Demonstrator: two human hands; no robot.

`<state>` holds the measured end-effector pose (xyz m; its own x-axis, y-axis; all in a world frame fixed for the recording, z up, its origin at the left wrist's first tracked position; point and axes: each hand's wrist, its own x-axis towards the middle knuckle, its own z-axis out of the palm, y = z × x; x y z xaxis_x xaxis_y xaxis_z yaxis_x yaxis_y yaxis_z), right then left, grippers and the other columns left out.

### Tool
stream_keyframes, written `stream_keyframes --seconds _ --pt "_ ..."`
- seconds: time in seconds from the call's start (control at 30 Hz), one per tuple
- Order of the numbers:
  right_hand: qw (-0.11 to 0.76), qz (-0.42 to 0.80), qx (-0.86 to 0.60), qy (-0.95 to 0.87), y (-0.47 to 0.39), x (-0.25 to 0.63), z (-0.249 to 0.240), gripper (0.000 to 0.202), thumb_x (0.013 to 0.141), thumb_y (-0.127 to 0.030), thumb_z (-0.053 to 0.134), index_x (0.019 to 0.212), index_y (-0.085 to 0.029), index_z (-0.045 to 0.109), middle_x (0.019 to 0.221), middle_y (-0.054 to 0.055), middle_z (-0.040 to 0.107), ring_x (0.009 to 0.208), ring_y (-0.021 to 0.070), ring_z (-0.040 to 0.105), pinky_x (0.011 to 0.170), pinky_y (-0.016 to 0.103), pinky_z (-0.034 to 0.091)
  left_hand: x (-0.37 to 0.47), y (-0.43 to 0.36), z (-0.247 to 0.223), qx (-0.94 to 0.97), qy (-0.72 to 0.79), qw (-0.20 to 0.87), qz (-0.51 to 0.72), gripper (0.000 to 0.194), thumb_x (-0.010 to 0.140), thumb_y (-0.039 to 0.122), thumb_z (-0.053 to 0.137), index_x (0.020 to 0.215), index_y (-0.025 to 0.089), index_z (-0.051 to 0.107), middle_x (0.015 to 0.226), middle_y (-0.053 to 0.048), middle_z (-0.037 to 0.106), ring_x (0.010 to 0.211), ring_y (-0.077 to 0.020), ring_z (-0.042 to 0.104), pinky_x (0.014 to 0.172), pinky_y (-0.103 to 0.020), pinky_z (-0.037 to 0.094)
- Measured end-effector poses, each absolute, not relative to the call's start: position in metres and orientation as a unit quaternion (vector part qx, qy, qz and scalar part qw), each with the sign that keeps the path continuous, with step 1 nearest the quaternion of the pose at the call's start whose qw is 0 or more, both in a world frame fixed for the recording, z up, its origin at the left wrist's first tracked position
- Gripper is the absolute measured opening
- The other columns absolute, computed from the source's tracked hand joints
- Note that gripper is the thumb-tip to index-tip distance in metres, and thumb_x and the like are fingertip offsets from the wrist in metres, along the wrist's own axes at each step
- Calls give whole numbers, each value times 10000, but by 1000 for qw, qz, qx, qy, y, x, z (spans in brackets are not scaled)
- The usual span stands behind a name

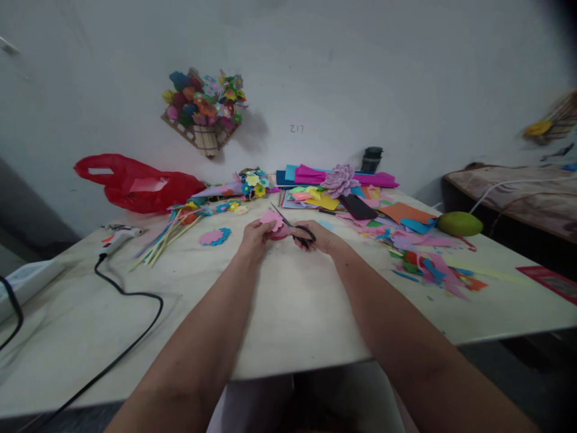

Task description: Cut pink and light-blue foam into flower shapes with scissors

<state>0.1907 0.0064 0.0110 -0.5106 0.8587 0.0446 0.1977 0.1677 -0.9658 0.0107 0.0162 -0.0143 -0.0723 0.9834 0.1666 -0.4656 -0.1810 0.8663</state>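
Note:
A pink scalloped piece [271,221] is pinched in my left hand [255,234], above the middle of the table. Black-handled scissors [306,234] are gripped in my right hand [315,236], their blades pointing up and left behind the pink piece. Both hands are close together, and the fingertips of my right hand are near the lower edge of the pink. To the left of my left hand, pink and blue scalloped pieces [215,237] lie on the white table [302,319].
At the left lie a glue gun [118,239] with a black cable, coloured strips [166,240] and a red bag [135,186]. Coloured scraps [433,264], a phone [358,207] and a green fruit [460,224] are on the right. Foam sheets [315,175] lie at the back.

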Motion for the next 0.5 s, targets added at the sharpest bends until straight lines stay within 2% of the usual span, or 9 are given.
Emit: stream_keyframes --seconds 0.27,0.5 --pt "318 519 -351 -712 9 192 8 354 856 -493 552 741 -161 512 560 -8 593 378 58 465 321 175 268 13 15 -12 383 332 545 667 339 441 221 885 697 115 688 709 -71 703 655 -167 661 690 -305 538" --pt "321 515 -366 -705 7 189 10 325 846 -446 596 713 -166 498 539 -10 585 367 63 468 315 181 259 13 14 -11 383 325 542 674 307 443 210 864 679 111 695 700 -70 702 648 -153 650 672 -286 535"
